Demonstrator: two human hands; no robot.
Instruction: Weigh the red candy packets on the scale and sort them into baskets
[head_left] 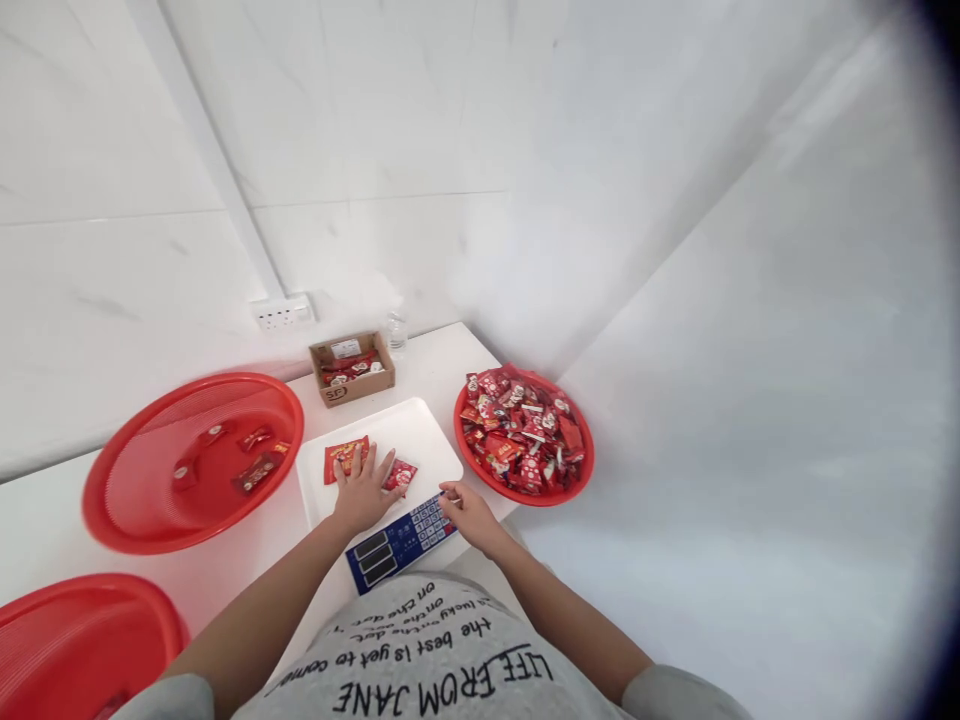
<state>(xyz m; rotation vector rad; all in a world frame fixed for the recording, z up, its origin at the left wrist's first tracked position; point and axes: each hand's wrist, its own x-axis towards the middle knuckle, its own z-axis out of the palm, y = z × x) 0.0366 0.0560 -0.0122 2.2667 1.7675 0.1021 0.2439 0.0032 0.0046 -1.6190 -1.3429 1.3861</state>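
Work looks partway along to us: a larger red packet (332,458) and a smaller red packet (403,475) lie on the white tray (420,430) of a scale (401,541), just below centre of the frame. What seems left is the heaped basket (536,499), right of centre, full of wrapped pieces (525,435); the left basket (150,470) holds only a few. Our left hand (364,500) spreads over both packets, its grip wide and clasping nothing we can make out. Our right hand (472,515) curls loosely by the keypad (431,522); we cannot tell whether its grip holds anything or touches a key.

The white table (450,355) carries a carton (360,388) and a clear bottle (397,333) near its far edge. Beyond, a pale, faintly veined wall (390,120) fills the upper frame, with a socket (283,312) and slanting conduit (210,150); a smooth wall (787,350) takes the right.
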